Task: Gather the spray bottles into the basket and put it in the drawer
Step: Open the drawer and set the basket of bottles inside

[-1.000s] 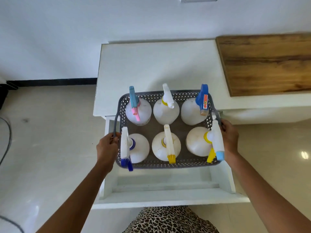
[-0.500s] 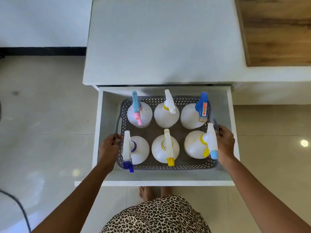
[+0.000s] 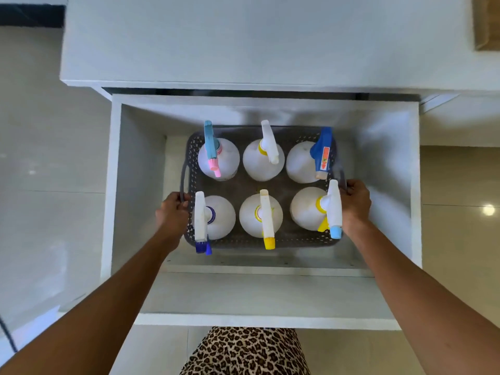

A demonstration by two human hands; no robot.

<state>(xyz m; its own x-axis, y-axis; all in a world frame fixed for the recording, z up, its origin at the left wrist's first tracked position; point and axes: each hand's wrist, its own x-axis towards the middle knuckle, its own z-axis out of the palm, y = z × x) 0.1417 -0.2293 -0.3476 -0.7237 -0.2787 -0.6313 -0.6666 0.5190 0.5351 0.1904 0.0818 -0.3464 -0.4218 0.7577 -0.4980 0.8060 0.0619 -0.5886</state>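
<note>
I see grey basket (image 3: pixel 259 240) of six spray bottles (image 3: pixel 261 214) low inside open drawer (image 3: pixel 116 185) | left hand (image 3: pixel 173 216), right hand (image 3: pixel 355 203) each clenched on a side handle, keeping it level | not yet released

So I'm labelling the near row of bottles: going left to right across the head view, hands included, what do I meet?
Left hand → white bottle with dark-blue nozzle → white bottle with yellow nozzle → white bottle with light-blue nozzle → right hand.
</note>
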